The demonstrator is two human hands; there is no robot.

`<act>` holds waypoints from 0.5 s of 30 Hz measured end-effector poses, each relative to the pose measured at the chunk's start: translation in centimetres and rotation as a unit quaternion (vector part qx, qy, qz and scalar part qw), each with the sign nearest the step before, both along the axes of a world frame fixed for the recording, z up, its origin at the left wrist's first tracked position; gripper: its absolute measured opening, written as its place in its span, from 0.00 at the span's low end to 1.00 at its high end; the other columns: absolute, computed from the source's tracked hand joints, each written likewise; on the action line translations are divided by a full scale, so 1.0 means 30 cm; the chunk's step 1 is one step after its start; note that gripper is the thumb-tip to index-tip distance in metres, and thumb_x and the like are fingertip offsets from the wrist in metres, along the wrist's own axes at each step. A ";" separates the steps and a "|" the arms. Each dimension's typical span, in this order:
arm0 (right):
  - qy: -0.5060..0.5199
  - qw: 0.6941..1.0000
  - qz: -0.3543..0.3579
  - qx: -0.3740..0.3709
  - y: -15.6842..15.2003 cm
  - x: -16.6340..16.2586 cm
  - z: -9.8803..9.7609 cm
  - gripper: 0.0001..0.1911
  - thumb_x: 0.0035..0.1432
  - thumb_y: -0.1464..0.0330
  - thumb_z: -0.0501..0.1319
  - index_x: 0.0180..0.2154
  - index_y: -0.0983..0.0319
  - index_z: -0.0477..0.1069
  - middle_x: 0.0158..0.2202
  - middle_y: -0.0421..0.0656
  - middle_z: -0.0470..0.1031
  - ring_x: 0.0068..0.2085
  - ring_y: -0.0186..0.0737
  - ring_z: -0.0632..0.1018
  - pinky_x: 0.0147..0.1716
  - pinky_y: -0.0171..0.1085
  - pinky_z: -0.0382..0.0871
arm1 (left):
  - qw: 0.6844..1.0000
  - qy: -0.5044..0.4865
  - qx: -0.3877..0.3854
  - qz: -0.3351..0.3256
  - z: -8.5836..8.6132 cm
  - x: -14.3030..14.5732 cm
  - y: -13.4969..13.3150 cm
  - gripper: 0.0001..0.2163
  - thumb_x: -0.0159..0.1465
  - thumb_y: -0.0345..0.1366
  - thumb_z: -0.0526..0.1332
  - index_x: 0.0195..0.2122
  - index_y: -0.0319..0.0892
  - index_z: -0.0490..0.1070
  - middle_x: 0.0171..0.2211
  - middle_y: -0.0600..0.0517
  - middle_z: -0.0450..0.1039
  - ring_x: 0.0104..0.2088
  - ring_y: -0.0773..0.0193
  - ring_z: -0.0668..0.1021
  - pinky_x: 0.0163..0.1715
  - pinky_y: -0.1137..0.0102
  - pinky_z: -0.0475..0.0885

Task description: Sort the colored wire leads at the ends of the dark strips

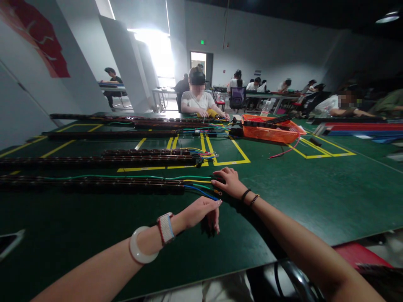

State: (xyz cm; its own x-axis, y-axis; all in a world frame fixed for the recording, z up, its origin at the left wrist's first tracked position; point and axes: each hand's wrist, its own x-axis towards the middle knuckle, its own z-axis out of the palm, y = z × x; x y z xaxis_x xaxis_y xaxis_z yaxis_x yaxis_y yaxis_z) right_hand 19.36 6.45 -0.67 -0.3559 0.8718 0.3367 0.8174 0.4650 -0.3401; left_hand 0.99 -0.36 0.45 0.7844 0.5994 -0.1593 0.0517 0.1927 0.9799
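Observation:
A long dark strip of connectors (94, 184) lies across the green table (315, 197), with green, yellow and blue wires (198, 186) coming out of its right end. My right hand (228, 182) rests at that end, fingers curled over a small dark piece among the wire tips. My left hand (203, 212) hovers just below, fingers bent down over a small dark part on the table; whether it grips the part is unclear. A white bangle and a watch sit on my left wrist.
More dark strips (100, 160) with coloured wires lie in rows farther back, between yellow floor-tape marks. An orange basket (270, 131) of dark parts stands at the back right. A person (198, 100) sits opposite; others work at far tables. A phone (8, 243) lies at the left edge.

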 end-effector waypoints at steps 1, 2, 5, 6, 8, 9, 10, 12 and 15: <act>-0.004 1.000 0.001 -0.013 0.003 -0.005 -0.006 0.23 0.56 0.49 0.54 0.43 0.57 0.72 0.39 0.45 0.67 0.43 0.42 0.65 0.43 0.41 0.56 | 1.000 -0.002 0.001 0.000 0.000 0.000 0.000 0.24 0.63 0.50 0.49 0.19 0.37 0.68 0.18 0.48 0.72 0.22 0.64 0.77 0.22 0.74 0.66; -0.006 1.000 0.003 -0.024 0.004 -0.010 -0.010 0.22 0.56 0.49 0.54 0.42 0.57 0.73 0.39 0.44 0.67 0.43 0.42 0.65 0.43 0.41 0.56 | 1.000 -0.004 0.001 0.000 0.000 0.000 0.000 0.24 0.63 0.50 0.49 0.19 0.37 0.68 0.18 0.48 0.72 0.22 0.64 0.77 0.22 0.74 0.66; -0.003 0.999 0.013 -0.041 0.001 -0.026 -0.010 0.23 0.54 0.47 0.55 0.36 0.58 0.74 0.37 0.43 0.67 0.42 0.41 0.66 0.44 0.41 0.55 | 1.000 -0.005 0.006 0.006 -0.003 0.001 0.000 0.23 0.63 0.50 0.50 0.19 0.38 0.68 0.18 0.48 0.72 0.22 0.64 0.77 0.22 0.74 0.66; -0.005 0.999 0.017 -0.044 -0.002 -0.032 -0.009 0.23 0.53 0.47 0.55 0.34 0.59 0.74 0.36 0.43 0.67 0.41 0.41 0.66 0.44 0.41 0.55 | 1.000 -0.001 0.008 0.007 -0.004 0.001 0.000 0.23 0.63 0.50 0.50 0.19 0.38 0.68 0.18 0.48 0.72 0.22 0.64 0.76 0.22 0.74 0.66; -0.011 0.998 0.026 -0.051 -0.007 -0.043 -0.006 0.24 0.51 0.45 0.56 0.31 0.60 0.73 0.34 0.42 0.68 0.40 0.40 0.66 0.43 0.42 0.54 | 1.000 0.009 0.011 0.009 -0.006 0.003 0.001 0.24 0.62 0.50 0.50 0.19 0.38 0.68 0.18 0.48 0.72 0.22 0.64 0.76 0.22 0.74 0.66; -0.015 0.998 0.031 -0.054 -0.010 -0.049 -0.005 0.25 0.50 0.45 0.57 0.30 0.60 0.72 0.33 0.42 0.68 0.39 0.40 0.66 0.43 0.42 0.54 | 1.000 0.012 0.012 0.008 -0.007 0.004 0.001 0.24 0.62 0.51 0.50 0.18 0.38 0.68 0.17 0.48 0.72 0.21 0.65 0.76 0.22 0.75 0.65; -0.017 0.998 0.035 -0.057 -0.013 -0.054 -0.003 0.25 0.48 0.44 0.58 0.29 0.60 0.72 0.32 0.42 0.69 0.39 0.40 0.66 0.43 0.41 0.53 | 1.000 0.012 0.012 0.007 -0.007 0.005 0.001 0.24 0.62 0.50 0.49 0.18 0.38 0.68 0.17 0.48 0.72 0.21 0.65 0.76 0.21 0.75 0.65; -0.017 0.997 0.041 -0.063 -0.020 -0.064 0.002 0.25 0.46 0.44 0.60 0.29 0.61 0.70 0.32 0.41 0.70 0.38 0.40 0.66 0.41 0.40 0.53 | 1.000 0.011 0.015 0.007 -0.007 0.007 0.001 0.24 0.63 0.50 0.49 0.18 0.38 0.68 0.17 0.48 0.72 0.21 0.65 0.76 0.21 0.75 0.65; 0.000 0.996 0.048 -0.082 -0.030 -0.075 0.009 0.25 0.45 0.46 0.62 0.30 0.62 0.69 0.30 0.39 0.70 0.36 0.38 0.66 0.40 0.39 0.52 | 1.000 0.012 0.018 0.006 -0.003 0.007 0.001 0.23 0.63 0.49 0.49 0.18 0.38 0.68 0.17 0.49 0.72 0.22 0.64 0.76 0.21 0.75 0.65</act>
State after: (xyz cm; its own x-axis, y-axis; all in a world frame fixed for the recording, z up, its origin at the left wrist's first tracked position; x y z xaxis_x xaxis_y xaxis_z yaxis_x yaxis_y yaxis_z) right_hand 17.12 5.55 -0.41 -0.4396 0.8774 0.1924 0.7727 0.4786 -0.4171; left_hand 1.22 -0.31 0.36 0.7734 0.6144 -0.1560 0.0727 0.1585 0.9847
